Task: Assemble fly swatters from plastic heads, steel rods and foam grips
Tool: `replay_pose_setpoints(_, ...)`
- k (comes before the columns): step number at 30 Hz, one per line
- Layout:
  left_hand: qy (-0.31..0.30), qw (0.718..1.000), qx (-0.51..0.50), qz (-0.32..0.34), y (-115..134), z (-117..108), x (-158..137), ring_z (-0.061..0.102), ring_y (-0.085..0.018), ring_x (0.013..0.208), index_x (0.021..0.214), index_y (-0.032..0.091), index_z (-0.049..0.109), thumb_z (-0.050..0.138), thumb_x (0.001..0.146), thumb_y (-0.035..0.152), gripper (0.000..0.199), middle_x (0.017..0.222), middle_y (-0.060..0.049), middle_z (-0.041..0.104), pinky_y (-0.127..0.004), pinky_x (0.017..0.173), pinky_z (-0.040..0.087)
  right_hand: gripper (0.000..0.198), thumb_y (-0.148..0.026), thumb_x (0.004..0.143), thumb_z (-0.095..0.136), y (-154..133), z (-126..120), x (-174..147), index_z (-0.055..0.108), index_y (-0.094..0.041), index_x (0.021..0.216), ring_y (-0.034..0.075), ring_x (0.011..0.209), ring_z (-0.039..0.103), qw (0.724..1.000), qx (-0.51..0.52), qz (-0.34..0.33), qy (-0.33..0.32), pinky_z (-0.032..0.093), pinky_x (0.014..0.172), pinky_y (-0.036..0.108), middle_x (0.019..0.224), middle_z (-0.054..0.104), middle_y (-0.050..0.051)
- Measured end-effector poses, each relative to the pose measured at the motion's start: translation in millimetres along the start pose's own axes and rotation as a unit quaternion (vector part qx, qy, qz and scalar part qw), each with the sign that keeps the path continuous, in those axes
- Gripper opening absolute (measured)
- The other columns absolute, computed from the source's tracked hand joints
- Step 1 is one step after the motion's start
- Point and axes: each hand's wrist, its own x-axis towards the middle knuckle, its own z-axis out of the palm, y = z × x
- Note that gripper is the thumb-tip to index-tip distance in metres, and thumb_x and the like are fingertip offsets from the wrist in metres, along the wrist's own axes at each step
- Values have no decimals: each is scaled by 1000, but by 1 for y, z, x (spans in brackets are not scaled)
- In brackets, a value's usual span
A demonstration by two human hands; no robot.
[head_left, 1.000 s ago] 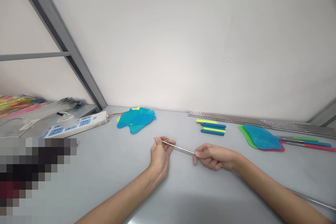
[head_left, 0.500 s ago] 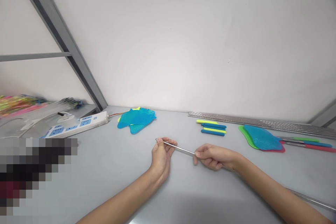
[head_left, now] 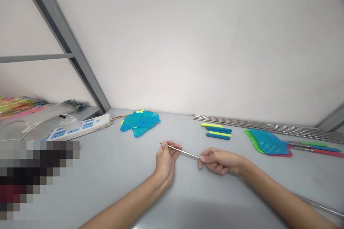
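Compared with one second ago, I see the left hand (head_left: 163, 161) slightly nearer to the right hand (head_left: 219, 160); the tip of the metal rod (head_left: 188, 154) has shifted with it. On my feed, the left hand pinches the rod near this tip, with other fingers half open; the right hand pinches it farther along. The rod slants over the desk (head_left: 123, 179). A metal length (head_left: 319, 205) shows past the right forearm (head_left: 268, 186); perhaps it is the same rod, but the arm blocks my view. Behind lie blue mesh heads (head_left: 141, 123), short blue and yellow sticks (head_left: 220, 129), a row of thin rods (head_left: 258, 125) and three swatters (head_left: 268, 141). At left is a power strip (head_left: 100, 123).
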Motion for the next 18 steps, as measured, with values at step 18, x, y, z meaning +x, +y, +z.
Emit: replay_pose_setpoints(18, 17, 1000, 1, -10, -2, 2, -1, 60, -17, 73, 70, 12, 49, 35, 81, 28, 23, 72, -12, 62, -35, 78, 45, 23, -34, 73, 48, -1, 0, -1, 54, -12, 78, 2, 36, 13, 1000, 4, 1, -1, 8, 29, 15, 46, 19, -9)
